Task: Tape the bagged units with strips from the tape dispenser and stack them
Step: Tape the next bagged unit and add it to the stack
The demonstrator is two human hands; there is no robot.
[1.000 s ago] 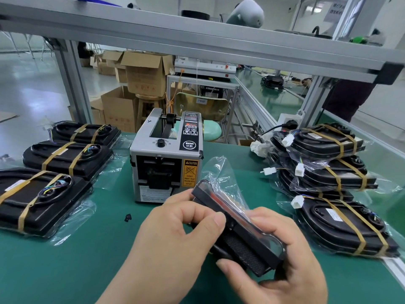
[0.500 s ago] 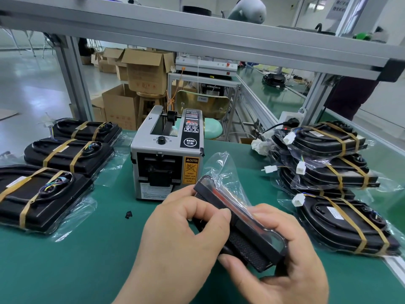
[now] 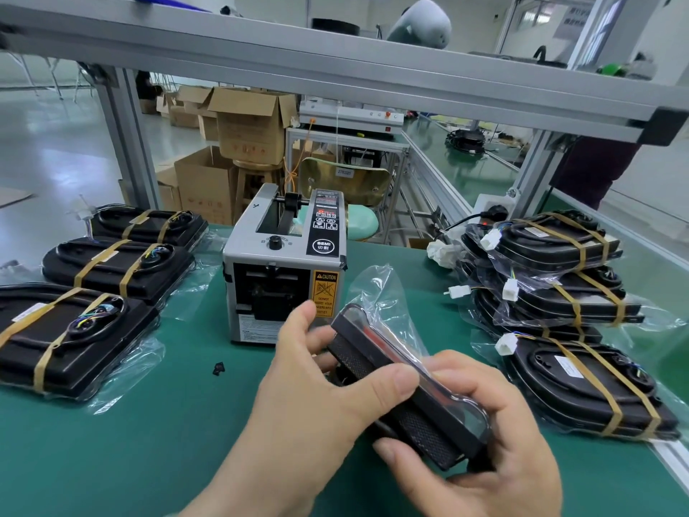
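A black bagged unit [image 3: 402, 389] stands on edge above the green table, its clear bag sticking up at the far end. My left hand [image 3: 320, 397] grips it from the left with the thumb pressed on its near upper edge. My right hand [image 3: 484, 453] cups and holds its near end from below. Behind them sits the grey tape dispenser [image 3: 283, 266]. Three taped units [image 3: 74, 330] lie in a row on the left. A stack of taped units [image 3: 559, 278] stands on the right, and one more taped unit [image 3: 589, 389] lies in front of it.
An aluminium frame beam [image 3: 335, 69] crosses overhead, with posts at the table's back left and right. Cardboard boxes [image 3: 242, 128] and a stool stand on the floor beyond the table. A small black scrap [image 3: 219, 368] lies on the mat. The table's right edge [image 3: 671, 460] is close to the front unit.
Both hands keep hold of the unit; my left fingers have loosened and spread a little at its far end. The view has shifted slightly.
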